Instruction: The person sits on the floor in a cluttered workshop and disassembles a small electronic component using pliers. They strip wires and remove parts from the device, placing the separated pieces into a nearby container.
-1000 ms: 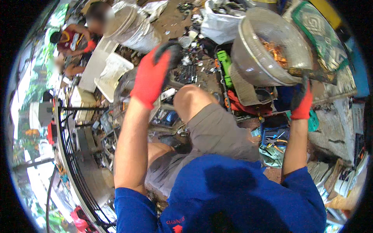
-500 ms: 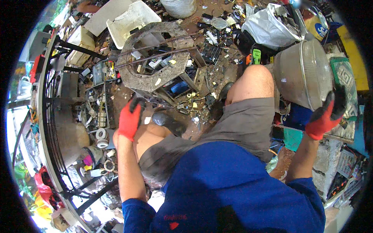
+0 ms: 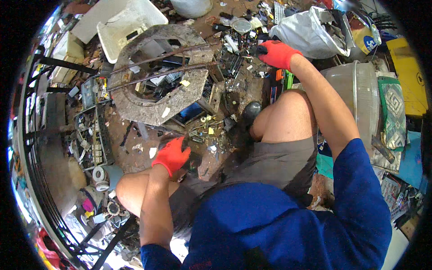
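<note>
Both of my hands wear red gloves with dark palms and fingertips. My left hand (image 3: 172, 154) hangs above my left leg, fingers apart, with nothing seen in it. My right hand (image 3: 278, 54) stretches far forward, back of the glove upward, above scattered scrap and left of a white sack (image 3: 306, 33). Its fingertips point left and down; the glove hides whether anything lies between them. An octagonal grey frame (image 3: 155, 105) with two rusty bars (image 3: 159, 76) across it stands ahead of my left hand, with black, white and blue scrap pieces inside.
A large ribbed clear cover (image 3: 360, 92) stands right of my right forearm. Green and orange tools (image 3: 287, 78) lie below my right wrist. On the left are a parts tray (image 3: 92, 139), white rings (image 3: 100, 175) and a metal rack (image 3: 29, 148). A white tub (image 3: 128, 24) sits behind the frame.
My right hand has left the clear cover's side and swung forward and left over the scrap. My left hand has moved right and slightly nearer. The view has shifted a little.
</note>
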A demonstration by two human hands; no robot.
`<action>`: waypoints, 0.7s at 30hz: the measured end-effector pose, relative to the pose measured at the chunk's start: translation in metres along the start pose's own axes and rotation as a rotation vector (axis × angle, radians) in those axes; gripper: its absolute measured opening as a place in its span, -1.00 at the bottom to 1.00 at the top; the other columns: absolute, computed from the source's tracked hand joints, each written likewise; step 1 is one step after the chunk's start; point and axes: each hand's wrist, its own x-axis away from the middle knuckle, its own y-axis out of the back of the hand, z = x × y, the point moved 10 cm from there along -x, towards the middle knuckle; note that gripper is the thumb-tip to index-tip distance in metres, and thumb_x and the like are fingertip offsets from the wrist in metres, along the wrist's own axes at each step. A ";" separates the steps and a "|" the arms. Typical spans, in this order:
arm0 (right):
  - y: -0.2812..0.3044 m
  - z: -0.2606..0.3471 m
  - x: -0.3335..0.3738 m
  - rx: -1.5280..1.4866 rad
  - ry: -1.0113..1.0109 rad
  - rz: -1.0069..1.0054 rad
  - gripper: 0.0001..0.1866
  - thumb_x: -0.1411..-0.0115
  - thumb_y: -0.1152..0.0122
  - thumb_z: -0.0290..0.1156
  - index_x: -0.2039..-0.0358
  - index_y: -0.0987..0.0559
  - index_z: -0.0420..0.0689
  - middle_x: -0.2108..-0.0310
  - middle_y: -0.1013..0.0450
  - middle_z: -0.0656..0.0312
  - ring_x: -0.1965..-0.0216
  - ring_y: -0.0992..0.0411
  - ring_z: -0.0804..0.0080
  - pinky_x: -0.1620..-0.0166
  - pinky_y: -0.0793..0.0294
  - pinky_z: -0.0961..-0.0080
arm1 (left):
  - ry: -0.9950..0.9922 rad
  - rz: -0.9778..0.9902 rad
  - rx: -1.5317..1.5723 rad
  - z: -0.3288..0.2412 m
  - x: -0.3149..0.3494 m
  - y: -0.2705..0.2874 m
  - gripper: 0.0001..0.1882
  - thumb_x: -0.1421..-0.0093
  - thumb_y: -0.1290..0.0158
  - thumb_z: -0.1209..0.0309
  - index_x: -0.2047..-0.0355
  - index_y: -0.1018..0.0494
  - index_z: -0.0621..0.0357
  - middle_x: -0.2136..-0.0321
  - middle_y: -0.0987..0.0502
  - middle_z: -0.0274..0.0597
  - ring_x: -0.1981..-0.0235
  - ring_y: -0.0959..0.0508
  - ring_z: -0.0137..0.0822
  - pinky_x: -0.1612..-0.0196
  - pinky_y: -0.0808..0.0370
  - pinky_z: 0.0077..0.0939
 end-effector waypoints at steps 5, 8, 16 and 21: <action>0.029 0.013 0.007 -0.419 0.003 -0.057 -0.59 -0.27 -0.16 -0.21 -0.08 -0.53 -0.11 0.14 -0.59 0.13 0.13 -0.54 0.37 0.00 -0.48 0.44 | 0.010 0.207 -0.059 -0.014 -0.025 -0.015 -0.46 -0.25 -0.01 0.21 -0.17 -0.33 0.22 -0.10 -0.45 0.16 -0.16 -0.41 0.10 -0.24 -0.32 -0.17; 0.097 0.080 0.036 -0.588 0.239 -0.272 -0.61 -0.25 -0.22 -0.37 -0.07 -0.52 -0.17 0.15 -0.59 0.16 0.12 -0.52 0.49 -0.01 -0.47 0.53 | -0.027 0.105 0.079 0.033 -0.033 -0.048 -0.42 -0.19 -0.09 0.18 -0.15 -0.32 0.26 -0.03 -0.46 0.24 -0.10 -0.44 0.16 -0.15 -0.39 -0.12; 0.019 0.127 0.057 -0.517 0.352 -0.174 -0.64 -0.12 -0.28 -0.28 0.07 -0.57 -0.12 0.22 -0.55 0.02 0.15 -0.53 0.00 0.08 -0.52 0.19 | 0.142 0.285 -0.083 0.106 -0.127 -0.148 -0.30 -0.12 -0.10 0.14 -0.26 -0.26 0.06 -0.23 -0.29 0.18 -0.22 -0.36 0.09 -0.22 -0.37 -0.17; 0.017 0.133 0.054 -0.569 0.445 -0.048 -0.62 -0.12 -0.28 -0.26 0.06 -0.55 -0.13 0.16 -0.53 0.02 0.12 -0.51 -0.01 0.05 -0.51 0.20 | 0.236 0.081 -0.535 0.108 -0.155 -0.197 -0.19 0.00 -0.28 0.14 -0.27 -0.28 0.00 -0.38 -0.05 0.08 -0.25 -0.30 0.12 -0.19 -0.38 -0.08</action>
